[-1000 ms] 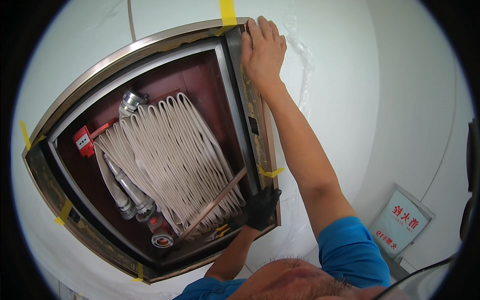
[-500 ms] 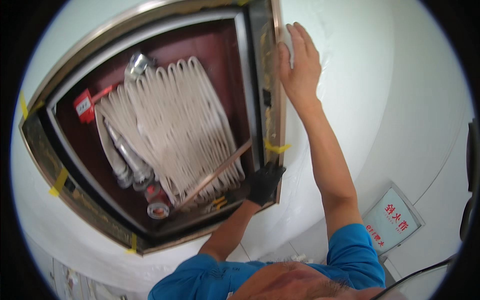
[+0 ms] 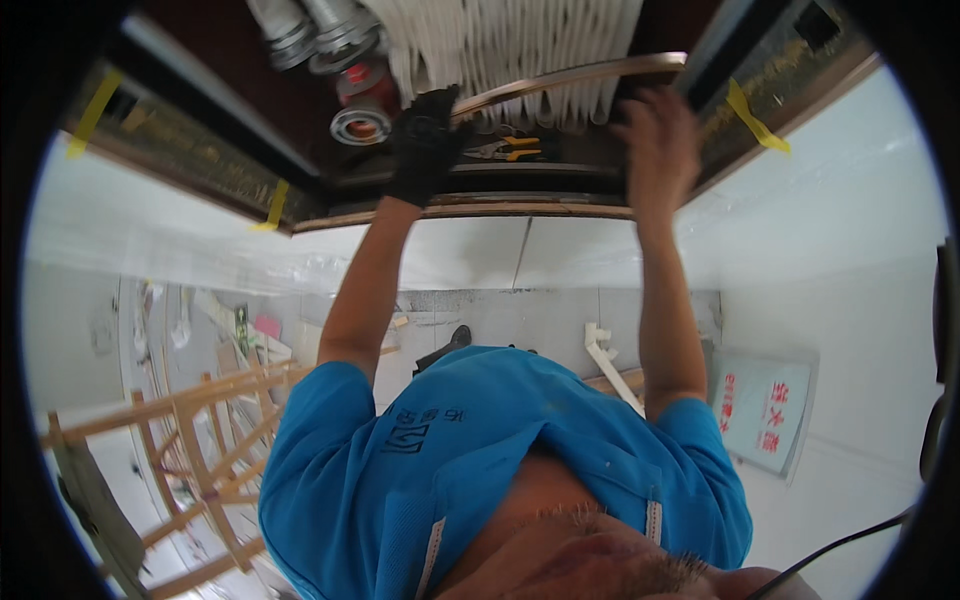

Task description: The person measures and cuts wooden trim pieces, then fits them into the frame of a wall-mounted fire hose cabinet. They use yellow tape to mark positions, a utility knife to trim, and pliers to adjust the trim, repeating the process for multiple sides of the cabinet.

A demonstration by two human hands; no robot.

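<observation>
My left hand point(image 3: 422, 150), in a black glove, closes around the left end of a thin bronze-coloured trim strip point(image 3: 575, 78). The strip slants up to the right across the lower part of a recessed dark-red wall cabinet. My bare right hand point(image 3: 662, 150) is just below the strip's right end, by the cabinet's right side; motion smears its fingers. Behind the strip hangs a folded white fire hose point(image 3: 500, 50). Between my hands, yellow-handled pliers point(image 3: 512, 152) lie on the cabinet's bottom. Metal hose couplings point(image 3: 345, 45) and a red valve fitting point(image 3: 365, 105) sit left of my glove.
Yellow tape pieces point(image 3: 757, 118) stick to the cabinet frame point(image 3: 500, 210). At the lower left stands a wooden frame point(image 3: 190, 430) among scraps. A glass door panel point(image 3: 768, 412) with red lettering is at the right. White offcuts point(image 3: 612, 365) lie on the floor.
The view has swung down and closer to the cabinet's bottom. My gloved hand went from the right frame corner to the strip's left end. My right hand left the frame's outer edge and came inside.
</observation>
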